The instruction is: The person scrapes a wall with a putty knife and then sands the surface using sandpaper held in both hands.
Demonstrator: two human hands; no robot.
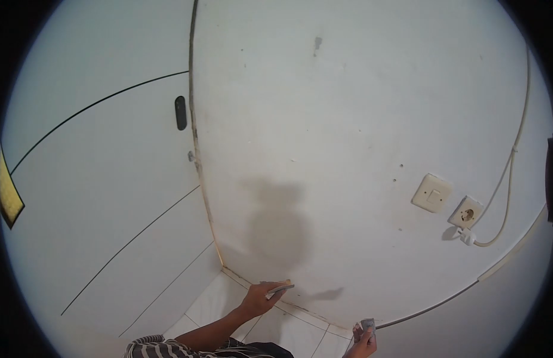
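My left hand (259, 299) is closed on a flat grey tool (281, 289), held close to the lower part of the white wall (336, 238). At the bottom right, my right hand (363, 344) grips a small grey block-like piece (368, 324) near the wall's foot. Whether either piece touches the wall cannot be told. Small holes and grey marks dot the wall, and a shadow falls on it above my left hand.
On the right of the wall are a light switch (432, 193) and a socket (466, 212), with a white plug (467, 236) and cable hanging beside it. A white door (109, 179) with black lines stands at left. White floor tiles (300, 322) lie below.
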